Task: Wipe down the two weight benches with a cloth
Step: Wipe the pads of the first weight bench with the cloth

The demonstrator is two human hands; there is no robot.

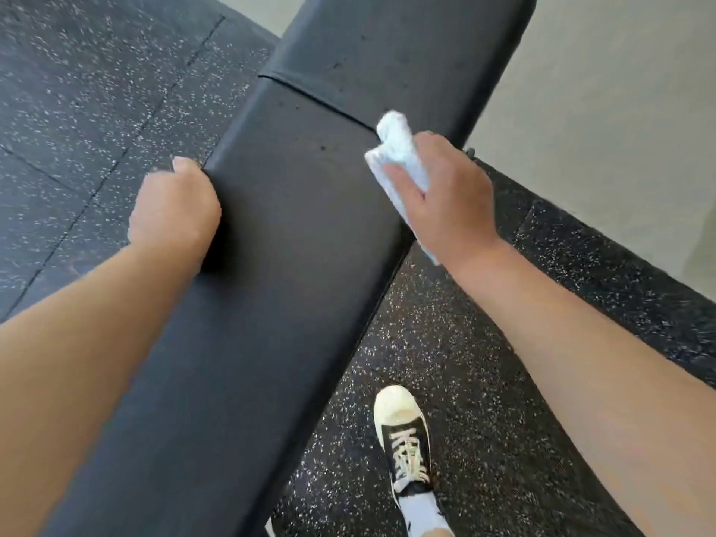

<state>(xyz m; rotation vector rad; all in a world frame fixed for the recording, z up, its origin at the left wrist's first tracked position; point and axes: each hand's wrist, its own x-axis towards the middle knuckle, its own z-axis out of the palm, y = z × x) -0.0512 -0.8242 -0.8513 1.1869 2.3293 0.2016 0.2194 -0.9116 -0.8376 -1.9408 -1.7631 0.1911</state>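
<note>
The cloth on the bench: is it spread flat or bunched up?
Bunched up: the cloth sits crumpled under the right hand, one wad poking past the fingers.

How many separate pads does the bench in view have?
2: the long pad between the left hand and right hand, and the far pad past the seam. Further pads could be out of frame.
</note>
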